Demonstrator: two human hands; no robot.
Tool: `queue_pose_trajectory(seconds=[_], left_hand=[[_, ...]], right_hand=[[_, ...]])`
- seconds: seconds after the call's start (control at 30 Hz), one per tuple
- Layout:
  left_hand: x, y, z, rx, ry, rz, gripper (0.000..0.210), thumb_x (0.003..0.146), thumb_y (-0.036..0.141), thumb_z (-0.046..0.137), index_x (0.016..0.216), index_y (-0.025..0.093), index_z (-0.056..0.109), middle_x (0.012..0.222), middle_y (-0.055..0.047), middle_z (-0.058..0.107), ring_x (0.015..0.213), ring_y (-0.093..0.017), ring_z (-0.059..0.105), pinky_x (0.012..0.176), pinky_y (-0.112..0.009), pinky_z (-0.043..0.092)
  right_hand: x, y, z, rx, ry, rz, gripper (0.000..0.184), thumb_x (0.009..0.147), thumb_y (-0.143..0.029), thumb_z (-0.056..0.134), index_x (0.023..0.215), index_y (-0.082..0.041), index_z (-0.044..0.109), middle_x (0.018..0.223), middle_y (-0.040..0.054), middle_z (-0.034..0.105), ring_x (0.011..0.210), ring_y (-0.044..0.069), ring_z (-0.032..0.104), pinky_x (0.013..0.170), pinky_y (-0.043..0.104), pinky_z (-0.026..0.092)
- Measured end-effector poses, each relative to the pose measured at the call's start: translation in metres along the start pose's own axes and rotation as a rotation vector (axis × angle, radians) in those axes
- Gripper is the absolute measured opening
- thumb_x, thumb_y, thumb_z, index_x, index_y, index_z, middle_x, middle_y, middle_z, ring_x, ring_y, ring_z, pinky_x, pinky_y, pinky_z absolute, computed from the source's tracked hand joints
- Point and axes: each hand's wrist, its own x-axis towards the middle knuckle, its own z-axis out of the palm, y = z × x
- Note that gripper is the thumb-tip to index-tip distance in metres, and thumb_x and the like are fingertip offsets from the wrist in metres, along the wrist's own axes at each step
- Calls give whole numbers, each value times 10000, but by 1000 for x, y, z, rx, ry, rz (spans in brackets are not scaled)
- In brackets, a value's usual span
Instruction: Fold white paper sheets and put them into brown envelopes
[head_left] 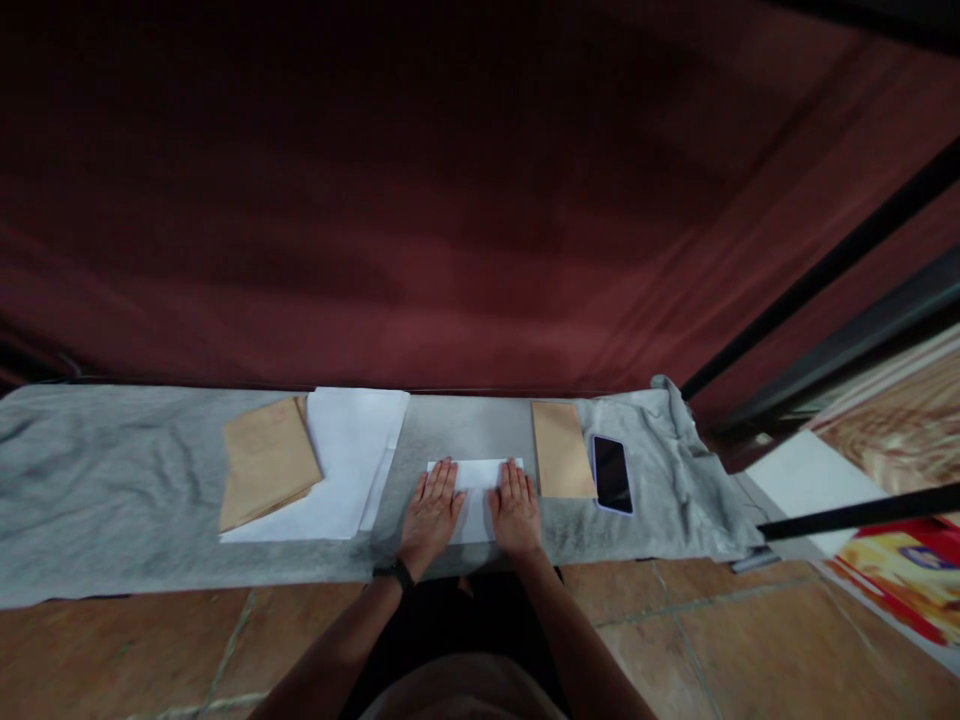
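Note:
A white sheet of paper (474, 500), which looks folded, lies flat on the grey cloth in front of me. My left hand (431, 508) rests palm down on its left side, fingers stretched out. On its right side lies my right hand (516, 508), also flat with the fingers extended. Both thumbs point inward across the paper, and the hands cover its side edges. To the left are a stack of white paper (349, 450) and several brown envelopes (270, 460) partly on top of it. Another brown envelope (562, 450) lies to the right of my right hand.
A phone with a dark screen (613, 473) lies beside the right envelope. Grey cloth (112, 480) covers the long narrow surface. Behind it rises a dark red panel (450, 300). Black bars (825, 270) and a colourful box (900, 570) stand at the right, above a tiled floor (675, 640).

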Motion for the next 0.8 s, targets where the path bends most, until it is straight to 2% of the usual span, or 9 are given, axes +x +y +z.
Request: queue_pose_trajectory(seconds=[0.13,0.23,0.3,0.37,0.47,0.63,0.8], left_hand=[[-1,-8,-6,-18,-21,-20,572,1023,373,306,1520,102,394,1553,-150,445,1486,-261,337,1223,-487,257],[-6,-9,-15,-30,-26,-15,582,1023,391,329,1528,104,380,1565,-166,421,1488,-280,331,1220,-514,253],[-13,-6,-20,-45,-47,56,585,1025,398,351,1548,137,346,1596,-146,375,1500,-272,304,1224,-506,246],[-23,-2,-25,-72,-102,197,589,1024,421,381,1567,201,313,1623,-94,338,1509,-243,284,1233,-471,240],[-37,-2,-26,-96,-165,338,603,1014,461,422,1568,252,308,1619,-56,353,1499,-216,310,1232,-440,253],[-41,-20,-16,-62,-146,368,528,1022,406,415,1529,260,398,1586,-53,416,1456,-207,394,1200,-411,323],[-43,-27,-11,-39,-85,345,519,1014,364,405,1519,248,420,1559,-58,458,1440,-217,420,1194,-426,340]], right_hand=[[-18,10,-5,11,38,6,560,1042,-324,346,1532,-54,361,1544,202,434,1446,285,375,1157,469,320],[-39,17,-12,40,65,37,528,1019,-244,338,1518,-79,391,1509,186,490,1405,282,427,1121,476,361],[-53,20,-18,69,55,56,521,992,-182,334,1499,-103,423,1481,166,527,1347,274,486,1087,468,393],[-62,20,-24,94,27,80,514,971,-156,341,1468,-119,466,1451,151,559,1273,273,542,1041,453,430],[-64,17,-31,121,-18,130,484,951,-152,371,1407,-116,531,1401,150,599,1197,278,583,987,433,469],[-58,9,-30,159,-1,209,455,895,-138,457,1328,-108,595,1328,163,639,1154,294,604,949,440,504],[-63,8,-25,169,43,186,481,875,-107,464,1335,-149,602,1341,149,631,1143,285,616,937,435,529]])
